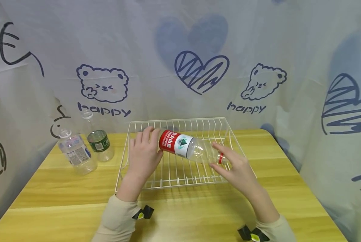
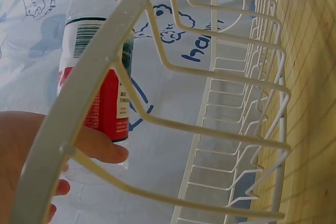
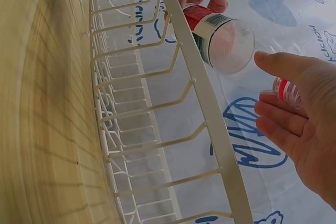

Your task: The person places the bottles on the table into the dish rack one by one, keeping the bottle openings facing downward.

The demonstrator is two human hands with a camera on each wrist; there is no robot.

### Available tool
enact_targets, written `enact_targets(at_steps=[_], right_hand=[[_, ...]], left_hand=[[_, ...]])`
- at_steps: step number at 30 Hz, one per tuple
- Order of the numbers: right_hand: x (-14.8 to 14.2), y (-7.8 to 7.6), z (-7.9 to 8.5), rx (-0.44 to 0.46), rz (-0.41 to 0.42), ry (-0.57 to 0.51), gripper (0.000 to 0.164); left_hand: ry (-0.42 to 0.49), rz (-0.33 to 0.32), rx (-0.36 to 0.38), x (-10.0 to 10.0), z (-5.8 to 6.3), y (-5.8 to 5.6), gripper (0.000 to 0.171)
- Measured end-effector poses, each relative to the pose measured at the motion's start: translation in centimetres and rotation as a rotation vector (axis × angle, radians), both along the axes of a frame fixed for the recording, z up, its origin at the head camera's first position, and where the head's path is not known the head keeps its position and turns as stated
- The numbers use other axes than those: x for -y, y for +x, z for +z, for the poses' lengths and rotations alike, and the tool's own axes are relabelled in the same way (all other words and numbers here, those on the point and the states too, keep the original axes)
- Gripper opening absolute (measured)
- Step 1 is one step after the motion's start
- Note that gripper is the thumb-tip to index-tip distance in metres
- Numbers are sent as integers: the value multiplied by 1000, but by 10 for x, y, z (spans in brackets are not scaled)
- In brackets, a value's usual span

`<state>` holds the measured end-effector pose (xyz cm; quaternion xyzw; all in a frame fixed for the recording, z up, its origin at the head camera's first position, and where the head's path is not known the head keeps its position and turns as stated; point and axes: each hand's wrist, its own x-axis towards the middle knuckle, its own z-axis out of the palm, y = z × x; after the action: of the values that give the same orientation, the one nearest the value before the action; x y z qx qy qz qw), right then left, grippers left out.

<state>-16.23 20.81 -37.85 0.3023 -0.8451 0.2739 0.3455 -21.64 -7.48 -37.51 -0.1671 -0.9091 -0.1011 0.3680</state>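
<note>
A clear plastic bottle (image 1: 181, 144) with a red and white label lies tilted above a white wire dish rack (image 1: 180, 185), its neck toward the right. My left hand (image 1: 144, 151) grips the base end, fingers over the top and the thumb alongside the label. At the other end, my right hand (image 1: 239, 168) surrounds the neck loosely, thumb and fingers extended on either side. The right wrist view shows the red-ringed neck (image 3: 283, 90) lying between thumb and fingers, close to the palm. Rack wires partly cover the left hand and label (image 2: 113, 103) in the left wrist view.
Two more clear bottles stand upright left of the rack: one with a green label (image 1: 98, 141), one with a pale label (image 1: 77, 154). The wooden table (image 1: 192, 215) extends around the rack. A printed cloth (image 1: 150, 90) hangs behind and at both sides.
</note>
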Motion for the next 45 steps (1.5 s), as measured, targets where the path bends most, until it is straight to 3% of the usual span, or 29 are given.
enact_targets(at_steps=[6,13,20,28,37,45], right_hand=[[0,-2,-1,-54,4,28,65],[0,-5,-5,-94,-30,5,65],[4,-7,-9,-113,-25,-73,53],[15,-8,-13,-219,-14,-128,51],[23,-9,-15,-308,32,-143,50],[30,-8,-17,-421,30,-103,43]], left_hand=[[72,-19,13,0,0,0,72],[138,-50,64,1,4,-1,65],[344,-85,232,-2,13,6,56],[477,-56,274,2,16,6,49],[546,-50,328,4,16,2,62],[693,-95,456,3,18,2,63]])
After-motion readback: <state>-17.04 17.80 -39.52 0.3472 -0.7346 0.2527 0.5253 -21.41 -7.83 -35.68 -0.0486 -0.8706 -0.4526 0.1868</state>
